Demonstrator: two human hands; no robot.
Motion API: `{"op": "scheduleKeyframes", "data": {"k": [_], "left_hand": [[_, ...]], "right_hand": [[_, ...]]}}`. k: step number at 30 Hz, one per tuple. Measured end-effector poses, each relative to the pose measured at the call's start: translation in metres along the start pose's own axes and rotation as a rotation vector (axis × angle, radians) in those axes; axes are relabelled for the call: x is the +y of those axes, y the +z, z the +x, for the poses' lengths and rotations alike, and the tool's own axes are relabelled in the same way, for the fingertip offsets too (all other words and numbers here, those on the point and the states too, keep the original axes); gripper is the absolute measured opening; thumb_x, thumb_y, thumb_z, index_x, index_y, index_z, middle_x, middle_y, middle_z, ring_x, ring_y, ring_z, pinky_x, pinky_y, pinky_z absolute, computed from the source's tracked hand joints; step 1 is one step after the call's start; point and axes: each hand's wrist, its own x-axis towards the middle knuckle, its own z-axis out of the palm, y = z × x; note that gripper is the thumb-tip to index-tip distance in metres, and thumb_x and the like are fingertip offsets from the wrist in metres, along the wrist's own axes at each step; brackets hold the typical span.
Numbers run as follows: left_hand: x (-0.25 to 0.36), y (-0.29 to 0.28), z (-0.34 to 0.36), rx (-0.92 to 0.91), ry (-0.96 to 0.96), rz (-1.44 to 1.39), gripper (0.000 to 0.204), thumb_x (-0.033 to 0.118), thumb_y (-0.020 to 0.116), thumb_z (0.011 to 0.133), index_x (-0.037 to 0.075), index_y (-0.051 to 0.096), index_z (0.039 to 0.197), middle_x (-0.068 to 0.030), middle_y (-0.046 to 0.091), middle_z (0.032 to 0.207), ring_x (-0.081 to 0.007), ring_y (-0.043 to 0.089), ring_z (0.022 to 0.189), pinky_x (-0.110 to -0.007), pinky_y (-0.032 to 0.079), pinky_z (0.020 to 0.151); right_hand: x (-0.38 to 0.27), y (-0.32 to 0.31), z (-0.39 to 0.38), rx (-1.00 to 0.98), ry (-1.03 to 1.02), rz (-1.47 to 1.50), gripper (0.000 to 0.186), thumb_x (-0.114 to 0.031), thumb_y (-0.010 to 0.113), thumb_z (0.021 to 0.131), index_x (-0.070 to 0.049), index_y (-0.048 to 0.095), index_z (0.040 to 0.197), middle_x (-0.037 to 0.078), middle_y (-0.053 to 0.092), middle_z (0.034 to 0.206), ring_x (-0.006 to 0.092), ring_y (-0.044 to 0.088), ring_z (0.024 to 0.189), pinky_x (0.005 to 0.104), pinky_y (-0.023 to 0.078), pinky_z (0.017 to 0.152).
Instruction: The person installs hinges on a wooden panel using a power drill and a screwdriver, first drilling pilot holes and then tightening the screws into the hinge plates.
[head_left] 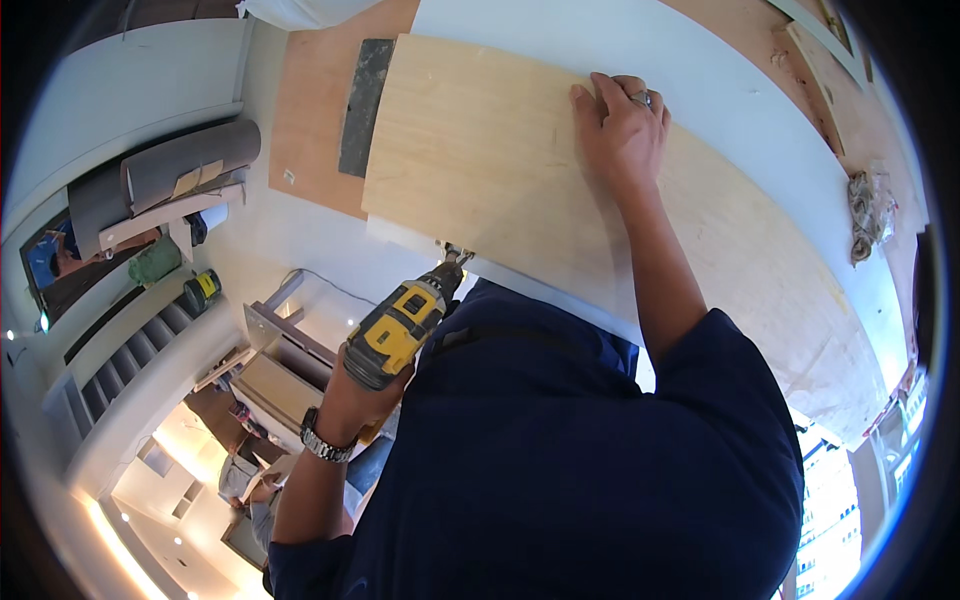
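Observation:
A yellow and black cordless drill (400,325) is held by its handle in my left hand (365,395), which wears a metal watch (325,440). The drill's front end meets small metal hardware (458,253) at the near edge of a long pale wooden board (480,130); the exact contact is too small to make out. On the board's far edge rests my right hand (628,130), its fingers bent against that edge and a ring on one of them. Both forearms show; the drill hides part of the left palm.
Under the board lies a white panel (530,25), with a dark flat strip (366,105) beside its left end. Crumpled clear plastic (872,210) sits at far right. Rolled grey material (190,160) and another yellow-black tool (203,290) are at left. Another person (245,480) stands at lower left.

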Motion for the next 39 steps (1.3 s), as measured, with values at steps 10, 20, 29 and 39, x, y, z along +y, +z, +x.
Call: {"op": "scheduleKeyframes", "data": {"k": [10,20,29,39], "left_hand": [[-0.001,0.003,-0.002,0.029,0.01,-0.065,0.023,0.008,0.071,0.074,0.002,0.065,0.096,-0.0125,0.07,0.088,-0.025,0.069,0.08,-0.032,0.054,0.072],[-0.005,0.008,0.0,0.024,0.08,0.017,0.024,0.006,0.069,0.07,0.002,0.063,0.092,-0.0138,0.067,0.082,-0.0286,0.067,0.073,-0.033,0.053,0.066],[0.0,0.012,0.0,0.043,0.117,0.096,0.026,0.006,0.069,0.07,0.002,0.063,0.094,-0.0132,0.068,0.083,-0.0284,0.067,0.077,-0.033,0.053,0.068],[0.0,0.012,0.0,0.012,0.045,0.073,0.026,0.007,0.069,0.07,0.004,0.064,0.095,-0.0126,0.068,0.086,-0.0286,0.066,0.079,-0.035,0.053,0.07]], "right_hand": [[-0.003,-0.002,0.003,-0.004,0.052,0.027,0.033,-0.038,0.065,0.084,-0.011,0.071,0.1,0.002,0.063,0.095,0.03,0.052,0.095,0.0417,0.037,0.091],[-0.004,-0.001,0.003,0.008,0.03,0.035,0.033,-0.039,0.065,0.084,-0.011,0.071,0.101,0.002,0.063,0.094,0.0293,0.053,0.092,0.0414,0.039,0.088],[-0.003,0.0,0.003,0.013,0.012,0.028,0.033,-0.038,0.065,0.084,-0.01,0.072,0.101,0.003,0.063,0.095,0.0298,0.053,0.091,0.0419,0.039,0.088],[-0.004,-0.002,0.003,0.006,0.008,0.037,0.033,-0.037,0.065,0.083,-0.01,0.071,0.102,0.003,0.062,0.094,0.0296,0.053,0.09,0.0416,0.039,0.087]]}}
